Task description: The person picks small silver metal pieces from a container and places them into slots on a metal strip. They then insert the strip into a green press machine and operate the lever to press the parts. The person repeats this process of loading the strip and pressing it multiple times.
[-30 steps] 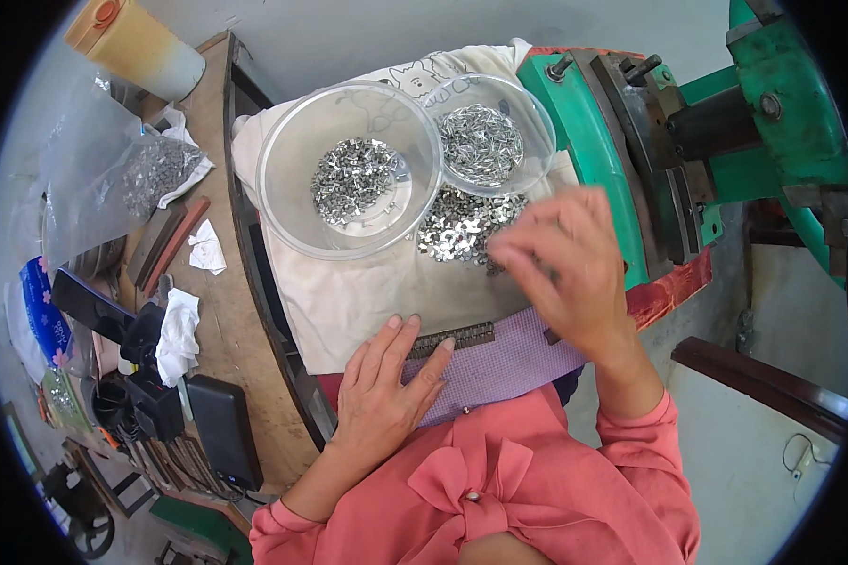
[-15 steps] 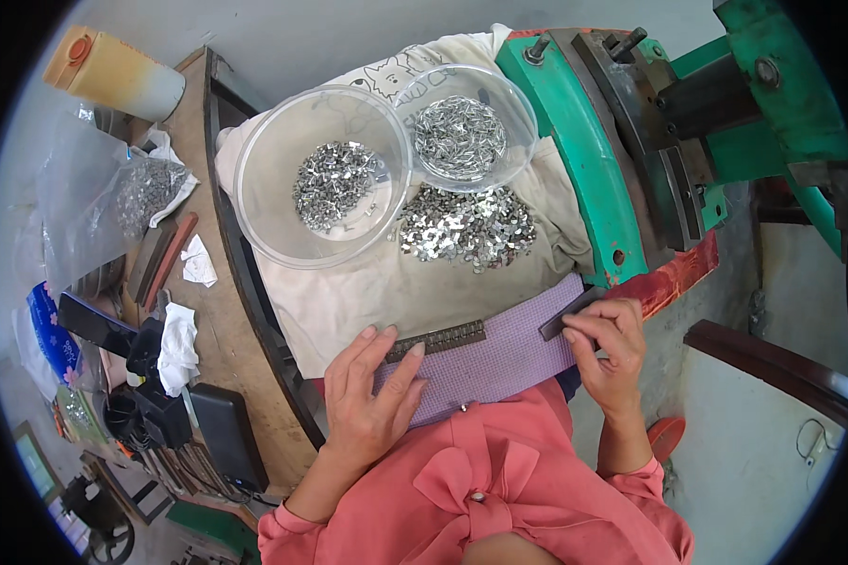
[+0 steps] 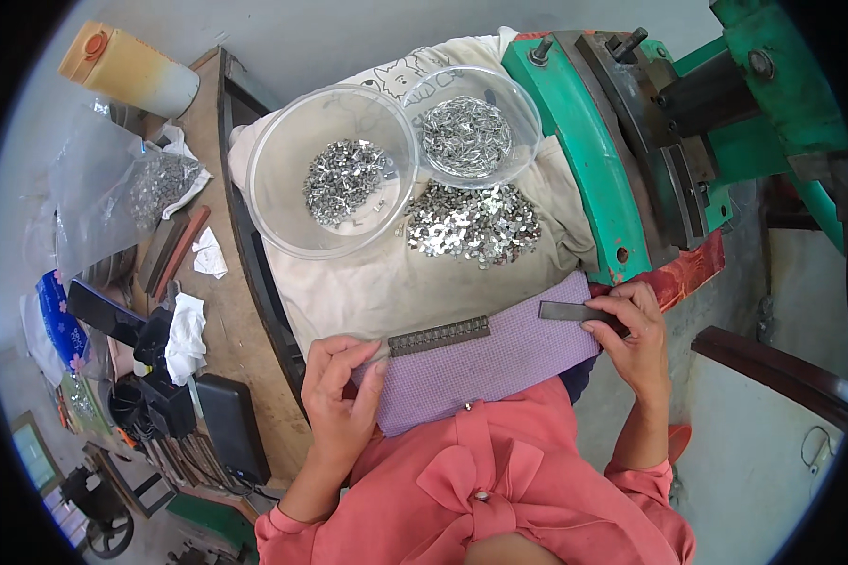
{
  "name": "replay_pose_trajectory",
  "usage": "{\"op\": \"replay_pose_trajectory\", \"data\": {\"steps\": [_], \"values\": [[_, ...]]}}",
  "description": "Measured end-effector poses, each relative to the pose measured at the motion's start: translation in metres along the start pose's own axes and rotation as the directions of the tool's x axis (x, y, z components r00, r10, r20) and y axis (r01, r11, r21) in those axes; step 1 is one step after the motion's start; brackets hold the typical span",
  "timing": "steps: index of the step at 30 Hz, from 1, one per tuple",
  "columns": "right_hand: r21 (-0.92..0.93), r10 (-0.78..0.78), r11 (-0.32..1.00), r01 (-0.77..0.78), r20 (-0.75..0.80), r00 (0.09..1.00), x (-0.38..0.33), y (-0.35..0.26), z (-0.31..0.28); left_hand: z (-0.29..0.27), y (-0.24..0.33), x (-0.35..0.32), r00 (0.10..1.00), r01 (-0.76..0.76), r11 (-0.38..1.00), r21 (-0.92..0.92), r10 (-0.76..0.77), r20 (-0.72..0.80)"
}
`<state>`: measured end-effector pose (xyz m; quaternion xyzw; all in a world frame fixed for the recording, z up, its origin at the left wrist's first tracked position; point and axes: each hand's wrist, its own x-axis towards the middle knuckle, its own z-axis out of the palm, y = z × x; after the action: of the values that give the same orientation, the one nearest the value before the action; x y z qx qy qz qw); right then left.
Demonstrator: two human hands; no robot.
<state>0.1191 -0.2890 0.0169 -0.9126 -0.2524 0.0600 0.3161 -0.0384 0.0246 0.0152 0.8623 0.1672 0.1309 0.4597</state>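
A dark slotted metal strip [image 3: 440,335], with a row of notches along it, lies on a purple woven mat [image 3: 481,377] in front of me. My left hand [image 3: 341,391] pinches the strip's left end between thumb and fingers. On the right, my right hand [image 3: 639,339] grips a flat dark metal bar [image 3: 563,311] by its right end. The bar's free end points left over the mat, apart from the strip. Beyond the mat, a loose heap of small shiny metal pieces [image 3: 476,226] rests on a beige cloth [image 3: 339,292].
Two clear plastic tubs, a large one [image 3: 257,202] and a smaller one [image 3: 535,141], hold small metal parts behind the mat. A green machine [image 3: 594,207] stands at the right. To the left, a wooden bench [image 3: 245,348] carries a plastic bag [image 3: 94,207], tissues and a black case [image 3: 228,428].
My left hand has drawn back from over the strip to its left end and closed there. My right hand has shifted slightly right, turning the bar more level.
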Motion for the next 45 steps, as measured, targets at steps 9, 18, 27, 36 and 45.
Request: {"op": "replay_pose_trajectory", "data": {"steps": [9,18,27,36,45], "values": [[0.177,0.016,0.984,-0.009,-0.039,0.999,-0.003,-0.029,0.013,-0.002,0.000,0.000,0.979,0.205,0.966,-0.158,-0.203,0.029],[0.166,-0.368,0.921,0.353,0.067,0.927,0.041,-0.085,0.050,-0.002,0.004,0.006,0.983,0.181,0.980,-0.077,-0.178,0.043],[0.139,-0.400,0.914,0.382,0.138,0.906,0.044,-0.097,0.071,0.001,0.006,0.009,0.974,0.209,0.978,0.016,-0.209,0.089],[0.130,-0.392,0.918,0.375,0.152,0.907,0.042,-0.096,0.070,0.004,0.006,0.008,0.977,0.169,0.981,0.098,-0.180,0.116],[0.068,-0.228,0.972,0.225,0.038,0.973,0.035,-0.086,0.061,0.004,0.007,0.008,0.974,0.171,0.980,0.105,-0.184,0.135]]}}
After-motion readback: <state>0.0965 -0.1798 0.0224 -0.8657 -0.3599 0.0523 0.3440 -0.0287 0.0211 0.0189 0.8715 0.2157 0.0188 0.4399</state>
